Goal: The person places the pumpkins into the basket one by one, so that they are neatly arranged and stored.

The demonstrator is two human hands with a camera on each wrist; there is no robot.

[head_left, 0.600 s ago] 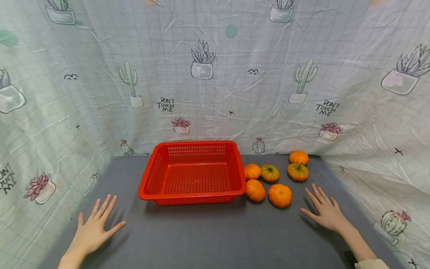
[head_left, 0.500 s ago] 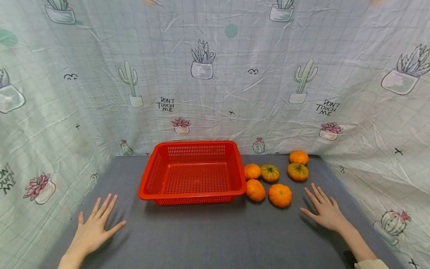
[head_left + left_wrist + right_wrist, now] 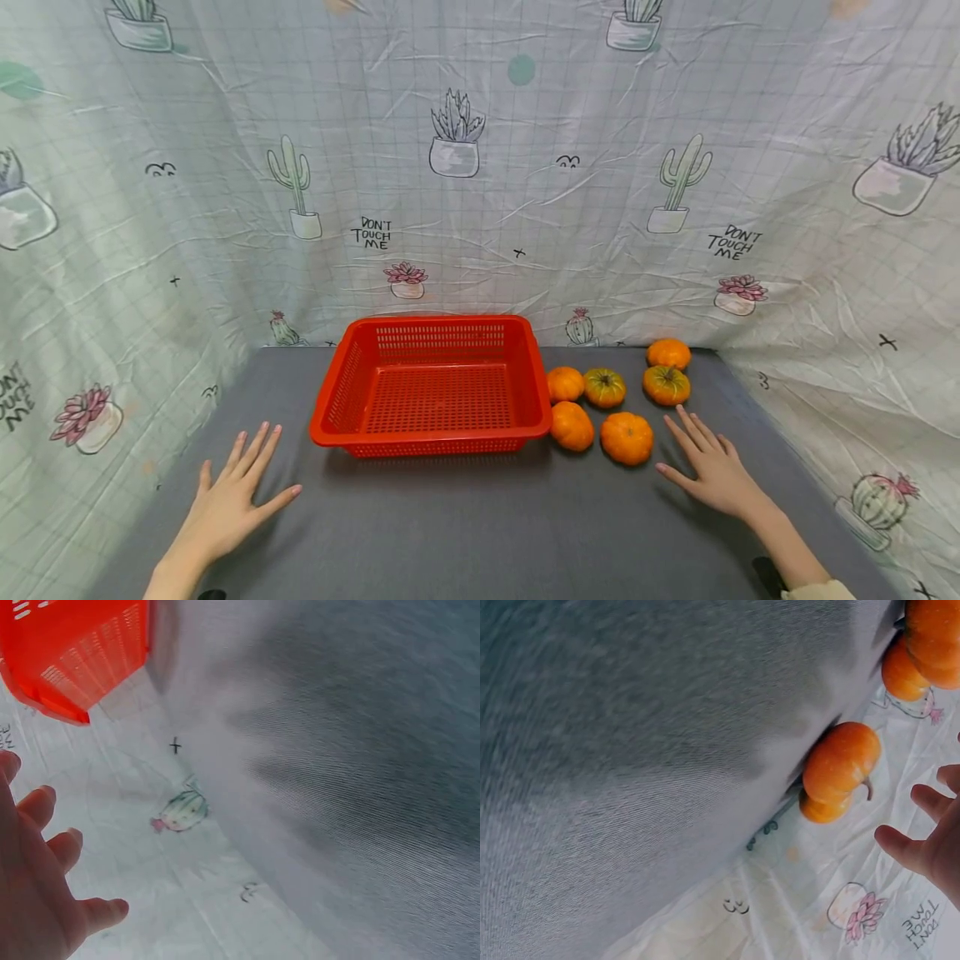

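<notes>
My left hand (image 3: 231, 504) is spread above the grey table at the left, apart from the red basket (image 3: 439, 437), and holds nothing. On the other side my right hand (image 3: 716, 475), fingers spread too, hovers just in front of a yellow-green pumpkin (image 3: 666, 386) and to the right of an orange pumpkin (image 3: 627, 439). Behind the yellow-green one sits another orange pumpkin (image 3: 669, 355). Against the basket's right side lie two orange pumpkins, a rear one (image 3: 565, 384) and a front one (image 3: 572, 427), with a greenish pumpkin (image 3: 604, 388) beside them. The basket has slotted walls and nothing in it.
A pale cloth (image 3: 480, 208) printed with cacti hangs behind the table and along both sides. The grey tabletop (image 3: 480, 525) stretches between the hands, in front of the basket. Dark bands show at both wrists.
Both hands have shifted inward: the left to the right and slightly forward, the right to the left, nearer the pumpkins. The basket and pumpkins stay where they were; the head view shifts slightly.
</notes>
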